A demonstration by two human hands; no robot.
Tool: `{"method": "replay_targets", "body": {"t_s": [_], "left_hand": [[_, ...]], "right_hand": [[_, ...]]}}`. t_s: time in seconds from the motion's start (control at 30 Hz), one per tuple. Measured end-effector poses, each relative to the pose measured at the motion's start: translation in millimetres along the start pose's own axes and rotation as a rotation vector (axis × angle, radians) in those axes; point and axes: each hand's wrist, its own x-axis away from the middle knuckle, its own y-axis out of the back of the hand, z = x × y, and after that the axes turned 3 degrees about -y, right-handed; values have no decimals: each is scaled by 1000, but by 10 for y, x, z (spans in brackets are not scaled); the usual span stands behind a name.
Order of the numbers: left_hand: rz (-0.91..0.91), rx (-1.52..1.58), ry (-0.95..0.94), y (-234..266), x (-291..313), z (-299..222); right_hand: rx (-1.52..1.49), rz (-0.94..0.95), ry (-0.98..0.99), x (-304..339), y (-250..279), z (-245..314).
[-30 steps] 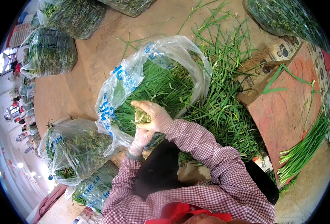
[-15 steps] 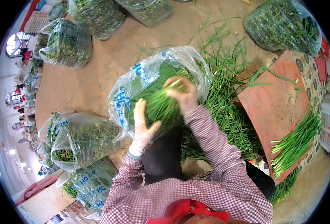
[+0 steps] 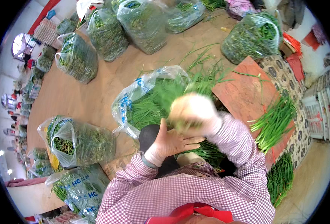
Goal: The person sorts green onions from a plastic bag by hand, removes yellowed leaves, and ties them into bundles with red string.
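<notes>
My right hand [image 3: 194,112], gloved and smeared by motion, is closed round a bunch of green chives [image 3: 173,90], whose blurred leaves fan out toward the upper left. Just below and left of it, my left hand [image 3: 170,142] has its fingers spread and holds nothing. Beyond both hands lies an open clear plastic bag [image 3: 121,100] with blue print, filled with long chives [image 3: 144,110]. The right hand covers part of the bag's right side and the loose greens behind it.
At my right, a reddish board [image 3: 243,87] carries a pile of chives [image 3: 273,121]; more chives [image 3: 280,179] lie below it. Filled bags stand at the left [image 3: 92,143], the back [image 3: 142,28] and the back right [image 3: 249,39]. Loose leaves [image 3: 202,58] lie on the brown floor.
My right hand has swung down and toward me with the bunch. The left hand has moved right and nearer to me, away from the bunch. The whole view has also shifted.
</notes>
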Motion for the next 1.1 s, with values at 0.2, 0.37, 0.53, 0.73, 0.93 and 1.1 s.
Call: {"method": "replay_targets", "body": {"t_s": [0.2,0.37,0.53,0.73,0.93,1.1], "left_hand": [[-38,-99,-88,169,77,434],[-55,-212,-109,97,252,571],[18,-284,-137,161,234,594],[26,-254,-224,365,305,703],[137,-90,-59,89,247,634],[32,-7,-56,387,207,609]], "right_hand": [[-120,380,58,857,-802,542],[-210,502,76,633,-576,907],[-446,394,-180,629,-452,1167],[-63,229,-21,731,-609,1361],[147,-196,-369,696,-86,1623],[396,-63,-490,822,-331,1233]]}}
